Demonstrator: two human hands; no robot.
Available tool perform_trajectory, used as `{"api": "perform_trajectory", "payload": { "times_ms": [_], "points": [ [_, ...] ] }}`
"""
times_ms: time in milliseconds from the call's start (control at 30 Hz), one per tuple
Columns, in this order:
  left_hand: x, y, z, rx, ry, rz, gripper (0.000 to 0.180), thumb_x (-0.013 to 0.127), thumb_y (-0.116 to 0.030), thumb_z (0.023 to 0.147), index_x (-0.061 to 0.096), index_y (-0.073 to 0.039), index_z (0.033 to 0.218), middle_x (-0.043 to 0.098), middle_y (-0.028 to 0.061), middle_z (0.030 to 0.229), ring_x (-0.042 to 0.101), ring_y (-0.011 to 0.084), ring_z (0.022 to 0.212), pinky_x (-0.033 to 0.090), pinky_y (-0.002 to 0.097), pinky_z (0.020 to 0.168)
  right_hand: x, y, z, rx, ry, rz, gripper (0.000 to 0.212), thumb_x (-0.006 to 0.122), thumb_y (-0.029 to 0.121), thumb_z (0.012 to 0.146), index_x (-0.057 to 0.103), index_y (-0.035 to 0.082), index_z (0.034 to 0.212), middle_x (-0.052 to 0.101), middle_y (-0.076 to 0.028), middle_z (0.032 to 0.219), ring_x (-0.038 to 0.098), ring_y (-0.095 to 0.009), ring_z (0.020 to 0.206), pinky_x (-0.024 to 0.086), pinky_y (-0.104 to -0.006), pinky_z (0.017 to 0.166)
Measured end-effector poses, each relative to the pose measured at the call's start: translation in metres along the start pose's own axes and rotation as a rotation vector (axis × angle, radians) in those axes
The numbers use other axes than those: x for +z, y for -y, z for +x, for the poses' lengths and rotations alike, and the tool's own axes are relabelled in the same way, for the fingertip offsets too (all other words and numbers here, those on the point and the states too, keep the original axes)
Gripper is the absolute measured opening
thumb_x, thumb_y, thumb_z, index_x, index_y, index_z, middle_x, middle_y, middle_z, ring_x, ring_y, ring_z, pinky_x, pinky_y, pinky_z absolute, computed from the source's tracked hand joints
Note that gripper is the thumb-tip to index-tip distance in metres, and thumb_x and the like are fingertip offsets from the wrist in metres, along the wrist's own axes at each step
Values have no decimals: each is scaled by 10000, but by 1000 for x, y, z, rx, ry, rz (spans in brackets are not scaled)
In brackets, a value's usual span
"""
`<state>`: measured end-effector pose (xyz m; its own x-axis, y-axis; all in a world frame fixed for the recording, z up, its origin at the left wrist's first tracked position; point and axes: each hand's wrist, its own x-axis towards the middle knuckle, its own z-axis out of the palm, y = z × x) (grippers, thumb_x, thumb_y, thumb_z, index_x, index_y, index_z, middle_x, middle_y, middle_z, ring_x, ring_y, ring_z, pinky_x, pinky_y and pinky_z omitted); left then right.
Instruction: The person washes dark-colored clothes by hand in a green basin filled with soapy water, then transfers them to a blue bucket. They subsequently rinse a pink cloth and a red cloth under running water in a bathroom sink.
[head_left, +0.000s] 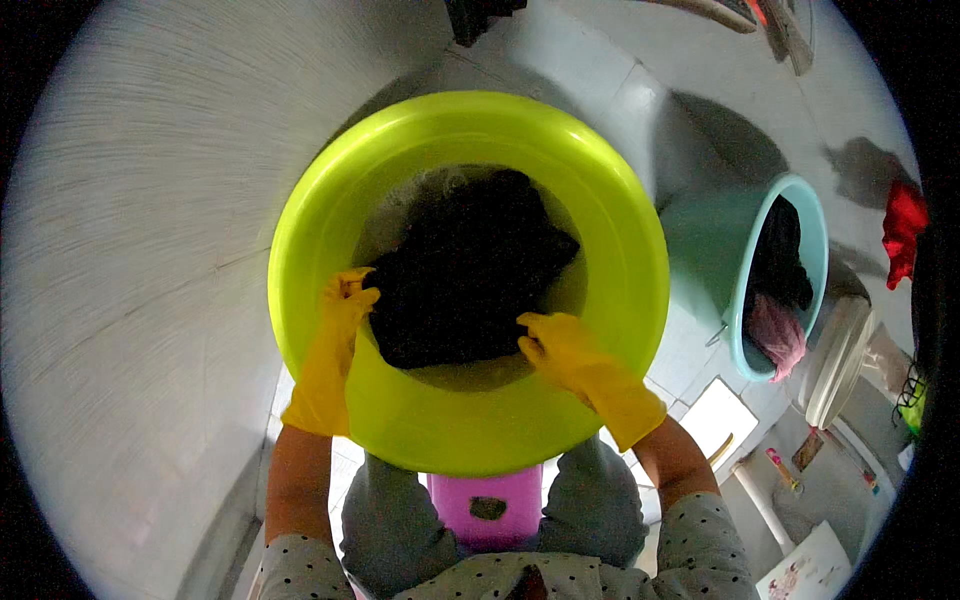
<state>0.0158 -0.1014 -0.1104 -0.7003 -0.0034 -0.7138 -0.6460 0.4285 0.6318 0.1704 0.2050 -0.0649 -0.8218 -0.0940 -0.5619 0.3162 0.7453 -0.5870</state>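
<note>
- Grey wall (130, 250), pale and streaked, is filling the view toward 9 o'clock.
- Left hand (347, 297), wearing a yellow glove, is reaching inside the basin (625, 280) at about 9 o'clock; its fingers are curling narrowly at the left edge of the dark cloth (470, 265), and whether they are gripping a fold one cannot tell.
- Lime-green and round, the basin is sitting at the clock's centre, with the dark cloth lying heaped in its middle; cloudy water (470, 377) is showing around the heap.
- Pink plastic piece (485, 510) is showing at 6 o'clock, between the person's grey-clad knees (400, 520).
- Right hand (557, 340), also yellow-gloved, is coming in at about 4 o'clock; its fingers are bunching close together at the cloth's lower right edge, though whether they are holding it one cannot tell.
- Pale blue bucket (700, 250) is standing at 3 o'clock, just beside the basin, holding black fabric (780, 255) and a pink cloth (776, 340) that is resting at its rim.
- Red cloth (904, 235) is showing farther out, just above 3 o'clock.
</note>
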Motion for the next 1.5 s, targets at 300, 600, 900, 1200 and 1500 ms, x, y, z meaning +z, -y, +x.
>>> {"api": "perform_trajectory", "payload": {
  "times_ms": [300, 600, 900, 1200, 1500],
  "points": [
    [15, -7, -92, 186, 606, 581, 283, 708, -108, 826, 649, -28, 1091, 688, 119, 1098, 657, 228, 944, 521, 355, 856, -25, 23, -1, 113, 242, -133, 366, 579, 243, 912, 591, 54, 1224, 682, -204, 972, 645, -399, 929, 515, -487, 837],
    [60, -3, -57, 523, 280, 1309, 271, 680, -284, 846, 664, -49, 980, 666, 230, 969, 660, 384, 908, 540, 478, 809, 112, 3, 39, -140, -102, -674, 363, 491, 230, 902, 576, 128, 1240, 653, -138, 1070, 628, -338, 974, 523, -458, 779],
    [52, 8, -62, 821, 711, 1049, 193, 618, -273, 850, 651, -83, 850, 671, 184, 882, 661, 369, 746, 530, 516, 679, 124, -36, 62, -56, -85, -736, 297, 510, 216, 888, 639, 166, 1151, 658, -72, 1101, 622, -291, 1030, 493, -477, 853],
    [82, 23, -33, 692, 679, 1562, 157, 630, -206, 838, 691, -100, 937, 698, 57, 826, 695, 298, 779, 569, 428, 604, 120, -37, 80, 280, 344, -435, 266, 541, 199, 880, 647, 171, 1122, 666, -108, 1104, 629, -255, 1038, 491, -486, 847],
    [131, 35, -52, 247, 531, 1414, 307, 633, -312, 824, 662, -91, 1035, 642, 176, 1096, 635, 337, 959, 535, 438, 822, 176, -79, 74, -41, 101, -641, 239, 470, 188, 954, 661, 114, 1077, 670, -135, 1055, 641, -308, 920, 529, -460, 788]
  ]
}}
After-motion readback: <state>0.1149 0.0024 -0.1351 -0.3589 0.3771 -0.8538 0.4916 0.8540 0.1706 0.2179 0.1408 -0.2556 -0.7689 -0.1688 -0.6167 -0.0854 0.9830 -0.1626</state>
